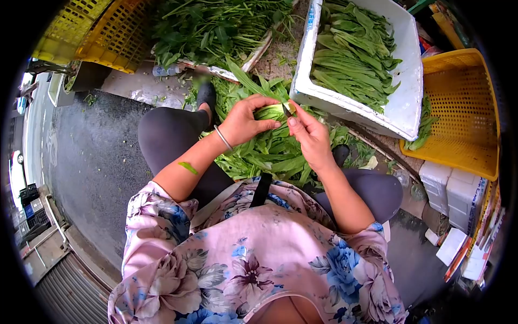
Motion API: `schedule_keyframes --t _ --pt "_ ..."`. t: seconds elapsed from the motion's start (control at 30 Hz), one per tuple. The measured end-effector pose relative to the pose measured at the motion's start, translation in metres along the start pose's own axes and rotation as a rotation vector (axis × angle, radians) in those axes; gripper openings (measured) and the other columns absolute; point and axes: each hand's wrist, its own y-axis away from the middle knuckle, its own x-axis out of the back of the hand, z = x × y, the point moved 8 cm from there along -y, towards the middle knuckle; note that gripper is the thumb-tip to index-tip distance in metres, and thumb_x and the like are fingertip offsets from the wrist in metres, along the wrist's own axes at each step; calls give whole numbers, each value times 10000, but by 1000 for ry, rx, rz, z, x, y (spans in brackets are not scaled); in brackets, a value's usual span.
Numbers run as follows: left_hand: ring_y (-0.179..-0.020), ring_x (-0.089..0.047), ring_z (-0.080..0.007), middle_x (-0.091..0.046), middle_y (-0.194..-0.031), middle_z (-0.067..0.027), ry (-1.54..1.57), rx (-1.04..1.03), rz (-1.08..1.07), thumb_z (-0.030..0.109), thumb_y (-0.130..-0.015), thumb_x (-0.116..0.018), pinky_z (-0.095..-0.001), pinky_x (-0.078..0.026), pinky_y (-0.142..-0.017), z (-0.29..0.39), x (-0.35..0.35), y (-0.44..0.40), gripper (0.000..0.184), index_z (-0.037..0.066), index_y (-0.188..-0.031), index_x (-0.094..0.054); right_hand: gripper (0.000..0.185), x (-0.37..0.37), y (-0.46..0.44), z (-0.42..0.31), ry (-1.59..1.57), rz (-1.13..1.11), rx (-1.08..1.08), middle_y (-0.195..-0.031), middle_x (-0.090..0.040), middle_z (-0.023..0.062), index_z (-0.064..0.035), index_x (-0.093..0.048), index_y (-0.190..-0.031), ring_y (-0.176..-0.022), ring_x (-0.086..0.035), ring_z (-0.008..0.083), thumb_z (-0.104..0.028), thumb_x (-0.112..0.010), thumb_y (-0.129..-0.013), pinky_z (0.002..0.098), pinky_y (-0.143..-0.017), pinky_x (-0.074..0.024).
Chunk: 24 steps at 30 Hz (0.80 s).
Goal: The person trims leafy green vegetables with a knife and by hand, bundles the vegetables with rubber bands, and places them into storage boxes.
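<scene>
My left hand (245, 120) is closed around a head of leafy green lettuce (268, 112), its long leaves pointing up and away from me. At the pale cut end of the stem, my right hand (310, 137) grips a small knife (288, 109) with a dark blade; most of its handle is hidden by my fingers. Both hands are close together above a heap of loose green leaves (270, 156) between my knees. A piece of leaf (188, 167) sticks to my left forearm, below a bracelet (222, 138).
A white foam box (353, 105) full of long-leaf lettuce (353, 59) stands ahead right, beside a yellow crate (458, 108). Dark leafy greens (216, 29) are piled ahead left, near yellow crates (110, 38). Foam boxes (464, 194) stand at right. Wet pavement (100, 162) stretches left.
</scene>
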Motion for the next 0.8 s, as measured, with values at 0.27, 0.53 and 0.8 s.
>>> schedule_keyframes --t 0.27,0.53,0.8 --pt "-861 -530 -111 -566 -912 -45 79 74 -21 103 -685 -730 -242 -422 -787 -19 -1 -3 391 -15 -1024 -572 366 13 -7 12 209 82 -13 -734 -545 -22 -43 -531 -1169 -625 -422 24 -259 -536 -874 160 -572 -349" --pt "-879 -535 -87 -596 -952 -19 247 212 -73 82 -660 -748 -237 -436 -806 -46 -8 3 433 8 -1046 -567 316 25 1 83 -73 168 -511 -580 -364 -70 -48 -577 -1091 -489 -299 41 -280 -492 -895 197 -436 -257" --pt "-807 -571 -113 -614 -873 -40 -44 245 21 95 -627 -763 -248 -457 -749 -60 3 1 480 27 -1047 -541 591 43 -13 64 728 254 -266 -838 -625 105 -50 -551 -1129 -730 -603 225 -492 -615 -743 321 -648 -462"
